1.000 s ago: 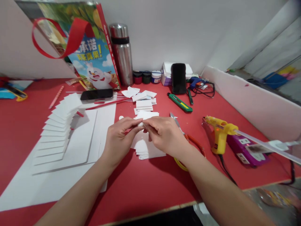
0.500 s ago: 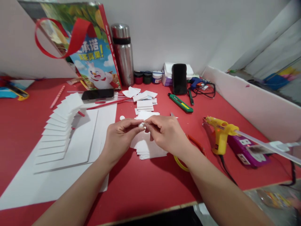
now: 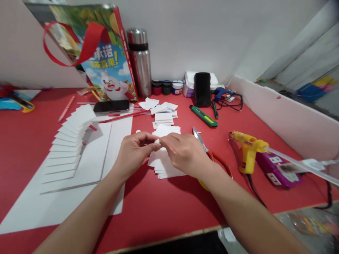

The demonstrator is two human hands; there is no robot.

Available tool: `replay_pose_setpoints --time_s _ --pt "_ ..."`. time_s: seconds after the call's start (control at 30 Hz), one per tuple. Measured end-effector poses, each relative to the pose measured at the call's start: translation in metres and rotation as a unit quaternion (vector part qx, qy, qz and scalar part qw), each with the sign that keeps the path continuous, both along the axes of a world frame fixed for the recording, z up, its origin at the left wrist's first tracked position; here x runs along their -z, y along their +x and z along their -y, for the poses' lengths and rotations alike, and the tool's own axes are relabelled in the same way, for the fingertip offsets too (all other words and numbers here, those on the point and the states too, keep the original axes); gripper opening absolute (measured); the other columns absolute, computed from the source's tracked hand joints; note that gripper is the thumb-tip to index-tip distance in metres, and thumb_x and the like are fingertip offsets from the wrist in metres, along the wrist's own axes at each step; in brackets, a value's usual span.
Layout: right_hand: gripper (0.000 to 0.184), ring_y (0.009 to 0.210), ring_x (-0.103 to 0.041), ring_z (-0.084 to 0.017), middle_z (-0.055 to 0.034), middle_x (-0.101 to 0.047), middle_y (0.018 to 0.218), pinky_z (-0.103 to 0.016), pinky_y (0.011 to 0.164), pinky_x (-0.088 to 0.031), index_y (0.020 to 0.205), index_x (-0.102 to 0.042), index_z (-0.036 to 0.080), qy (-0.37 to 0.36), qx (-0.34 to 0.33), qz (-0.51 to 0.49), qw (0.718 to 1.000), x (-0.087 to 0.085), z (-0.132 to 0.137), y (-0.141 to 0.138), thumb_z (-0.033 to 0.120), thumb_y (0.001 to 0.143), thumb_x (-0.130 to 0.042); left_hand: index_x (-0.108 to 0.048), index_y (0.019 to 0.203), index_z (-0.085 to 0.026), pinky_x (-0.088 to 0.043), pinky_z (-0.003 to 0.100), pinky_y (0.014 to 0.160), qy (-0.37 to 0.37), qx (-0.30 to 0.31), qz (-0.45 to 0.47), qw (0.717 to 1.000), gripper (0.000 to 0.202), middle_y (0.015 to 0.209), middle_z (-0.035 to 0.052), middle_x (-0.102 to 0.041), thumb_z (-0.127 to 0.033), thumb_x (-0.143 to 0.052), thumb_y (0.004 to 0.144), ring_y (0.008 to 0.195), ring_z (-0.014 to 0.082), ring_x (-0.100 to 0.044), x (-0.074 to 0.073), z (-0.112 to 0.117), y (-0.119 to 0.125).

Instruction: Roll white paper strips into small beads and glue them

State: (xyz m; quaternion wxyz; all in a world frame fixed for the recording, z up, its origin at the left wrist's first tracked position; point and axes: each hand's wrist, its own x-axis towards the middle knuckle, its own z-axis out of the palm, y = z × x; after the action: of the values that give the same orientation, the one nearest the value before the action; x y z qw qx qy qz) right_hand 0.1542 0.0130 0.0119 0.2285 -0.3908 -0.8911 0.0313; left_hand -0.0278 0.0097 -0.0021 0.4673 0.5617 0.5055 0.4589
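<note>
My left hand [image 3: 134, 151] and my right hand [image 3: 184, 153] meet fingertip to fingertip over the red table [image 3: 169, 208]. Both pinch one small white piece [image 3: 158, 141], which is mostly hidden by the fingers. Right under the hands lies a stack of white square foam pieces [image 3: 162, 165]. More white pieces [image 3: 162, 117] lie just behind. Scissors with orange and yellow handles [image 3: 209, 155] lie to the right of my right wrist, blades pointing away.
A fanned white stepped model [image 3: 70, 139] sits on white sheets at left. A yellow glue gun [image 3: 247, 150] stands at right by a purple power strip [image 3: 275, 169]. Behind are a phone [image 3: 111, 106], steel flask [image 3: 139, 61], printed bag [image 3: 103, 53], paint pots [image 3: 166, 86], green cutter [image 3: 203, 115].
Both hands stay pinched together on the small white piece and have shifted a little. The right hand has drawn back, uncovering the scissor blades.
</note>
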Motion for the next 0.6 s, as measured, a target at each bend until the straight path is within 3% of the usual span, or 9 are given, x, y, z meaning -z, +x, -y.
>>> replay_pose_setpoints --time_s 0.17,0.33,0.47,0.6 --pt "0.019 0.063 -0.062 -0.013 -0.0042 -0.070 0.073 -0.025 0.063 -0.045 0.088 -0.067 0.013 -0.130 -0.051 -0.156 0.978 -0.006 -0.005 0.005 0.007 0.091 -0.049 -0.077 0.098 -0.021 -0.052 0.027 0.068 0.138 0.008 -0.078 0.987 0.017 0.085 0.0017 -0.075 -0.021 -0.076 0.081 0.072 0.0142 -0.066 0.001 0.003 0.001" --pt "0.016 0.065 -0.070 -0.013 -0.0041 -0.073 0.079 -0.024 0.060 -0.053 0.092 -0.071 0.014 -0.298 -0.055 -0.296 0.906 -0.010 -0.006 0.007 0.019 0.093 -0.055 -0.075 0.103 -0.019 -0.048 0.029 0.072 0.301 0.008 -0.203 0.932 0.016 0.087 0.0048 -0.074 -0.024 -0.068 0.090 0.077 0.0159 -0.063 0.001 0.006 0.000" --pt "0.019 0.060 -0.070 -0.015 -0.0035 -0.072 0.070 -0.024 0.050 -0.055 0.089 -0.073 0.014 -0.374 -0.018 -0.366 0.852 -0.012 -0.006 0.004 0.032 0.087 -0.068 -0.073 0.105 -0.020 -0.047 0.029 0.071 0.312 0.004 -0.237 0.920 0.016 0.087 0.0049 -0.073 -0.027 -0.062 0.094 0.076 0.0164 -0.063 0.002 0.010 0.001" --pt "0.024 0.055 -0.067 -0.013 -0.0027 -0.071 0.063 -0.023 0.051 -0.057 0.081 -0.075 0.013 -0.421 0.004 -0.421 0.804 -0.011 -0.008 0.001 0.037 0.079 -0.078 -0.073 0.100 -0.022 -0.047 0.030 0.068 0.252 -0.011 -0.196 0.947 0.016 0.082 0.0038 -0.072 -0.032 -0.065 0.092 0.072 0.0167 -0.063 0.001 0.013 0.006"
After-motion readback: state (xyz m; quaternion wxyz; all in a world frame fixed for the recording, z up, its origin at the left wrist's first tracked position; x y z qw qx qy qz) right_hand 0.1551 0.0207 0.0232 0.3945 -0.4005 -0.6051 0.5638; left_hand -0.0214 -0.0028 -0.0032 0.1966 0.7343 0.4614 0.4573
